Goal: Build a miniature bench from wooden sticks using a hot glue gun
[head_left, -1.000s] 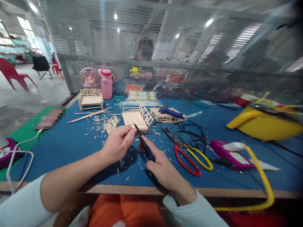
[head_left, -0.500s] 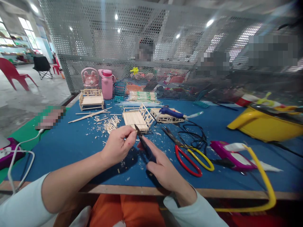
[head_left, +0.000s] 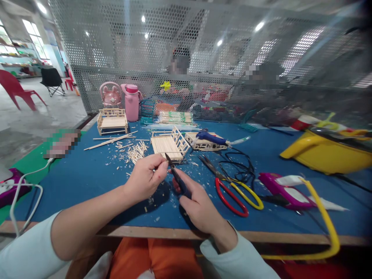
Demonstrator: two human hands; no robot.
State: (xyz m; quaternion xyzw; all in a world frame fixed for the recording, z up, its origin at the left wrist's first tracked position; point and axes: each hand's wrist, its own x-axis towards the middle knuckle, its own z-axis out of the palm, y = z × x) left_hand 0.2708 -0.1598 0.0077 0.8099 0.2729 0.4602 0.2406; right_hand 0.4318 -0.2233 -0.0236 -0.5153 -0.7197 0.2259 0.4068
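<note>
My right hand (head_left: 200, 203) is closed around the dark blue handles of pliers (head_left: 178, 179), whose black pointed jaws reach up to my left fingertips. My left hand (head_left: 147, 176) is closed in a pinch beside the jaws. A pale end of a small wooden stick (head_left: 167, 162) barely shows there; the fingers hide the rest. Just beyond my hands stands a miniature bed-like frame (head_left: 167, 145) of wooden sticks with a railing. Short cut sticks (head_left: 137, 152) lie heaped to its left.
Red-and-yellow-handled scissors (head_left: 232, 190) lie right of my hands. A blue glue gun (head_left: 210, 137) rests on another stick piece, its black cord (head_left: 240, 166) coiled nearby. A finished-looking stick bench (head_left: 112, 122), a pink bottle (head_left: 131, 104) and a yellow container (head_left: 325, 151) stand farther off. Perforated metal screen (head_left: 116, 50) behind.
The pliers' handles have spread slightly in my right hand, which has shifted a little. My left hand and the things on the table stay in place.
</note>
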